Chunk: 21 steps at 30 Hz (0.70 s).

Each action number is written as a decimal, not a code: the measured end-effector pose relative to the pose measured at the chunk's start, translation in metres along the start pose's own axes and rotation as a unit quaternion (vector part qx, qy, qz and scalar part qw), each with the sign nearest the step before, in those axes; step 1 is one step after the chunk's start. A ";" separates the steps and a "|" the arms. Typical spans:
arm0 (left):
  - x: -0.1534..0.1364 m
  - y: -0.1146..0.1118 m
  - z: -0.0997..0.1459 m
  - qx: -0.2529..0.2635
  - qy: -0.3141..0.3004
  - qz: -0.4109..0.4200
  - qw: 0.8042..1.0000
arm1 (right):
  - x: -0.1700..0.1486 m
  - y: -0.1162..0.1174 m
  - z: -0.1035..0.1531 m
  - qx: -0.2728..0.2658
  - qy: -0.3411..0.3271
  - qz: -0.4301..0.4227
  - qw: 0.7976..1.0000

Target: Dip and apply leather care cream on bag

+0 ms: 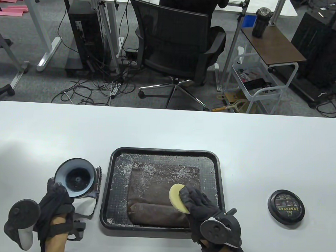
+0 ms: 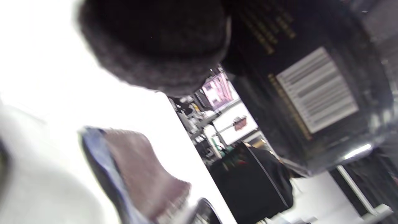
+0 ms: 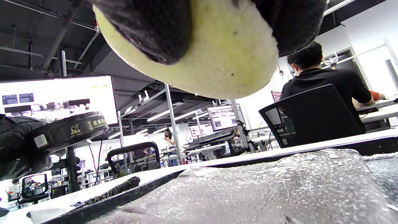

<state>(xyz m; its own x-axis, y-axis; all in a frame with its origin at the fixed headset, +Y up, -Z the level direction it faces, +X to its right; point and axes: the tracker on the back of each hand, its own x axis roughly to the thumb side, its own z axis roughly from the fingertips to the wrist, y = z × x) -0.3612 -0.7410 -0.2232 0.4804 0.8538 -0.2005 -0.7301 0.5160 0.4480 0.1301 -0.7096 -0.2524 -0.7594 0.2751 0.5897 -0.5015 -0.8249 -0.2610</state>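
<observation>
A brown leather bag (image 1: 158, 193) with white cream flecks lies flat in a black tray (image 1: 110, 185). My right hand (image 1: 197, 202) holds a round yellow sponge pad (image 1: 177, 198) over the bag's lower right part; in the right wrist view the sponge (image 3: 214, 53) sits between my fingers just above the bag's surface (image 3: 264, 189). My left hand (image 1: 55, 201) grips the open cream tin (image 1: 75, 177), tilted and lifted left of the tray; the tin's black side with a barcode shows in the left wrist view (image 2: 311, 87).
The tin's black lid (image 1: 286, 208) lies on the white table right of the tray. A cloth (image 1: 86, 204) lies under the tin beside the tray's left rim. An office chair (image 1: 175, 44) with a seated person stands beyond the table's far edge.
</observation>
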 end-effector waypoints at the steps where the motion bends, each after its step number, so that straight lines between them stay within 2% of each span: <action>1: -0.006 0.005 -0.001 0.012 0.018 -0.006 1.000 | 0.000 0.000 0.000 0.001 0.000 0.000 1.000; 4: -0.023 0.016 -0.003 0.032 0.061 -0.021 0.997 | 0.001 -0.001 0.000 0.005 0.001 0.001 1.000; 8: -0.049 0.023 -0.005 0.033 0.130 -0.034 0.990 | 0.001 -0.001 -0.001 0.014 0.003 0.002 1.000; 12: -0.064 0.025 -0.005 0.061 0.165 -0.019 0.984 | 0.001 0.000 -0.001 0.025 0.005 0.002 1.000; 14: -0.070 0.023 -0.005 0.053 0.180 -0.007 0.982 | 0.001 0.000 -0.001 0.028 0.007 0.002 1.000; 21: -0.076 0.016 -0.008 0.008 0.210 -0.040 0.977 | 0.000 0.000 -0.001 0.023 0.006 -0.001 1.000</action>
<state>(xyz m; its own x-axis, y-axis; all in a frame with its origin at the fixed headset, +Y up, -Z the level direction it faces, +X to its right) -0.4132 -0.7966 -0.2078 0.2913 0.7660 -0.5731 -0.6891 0.5836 0.4297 0.1303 -0.7095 -0.2531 -0.7630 0.2831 0.5811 -0.4845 -0.8456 -0.2242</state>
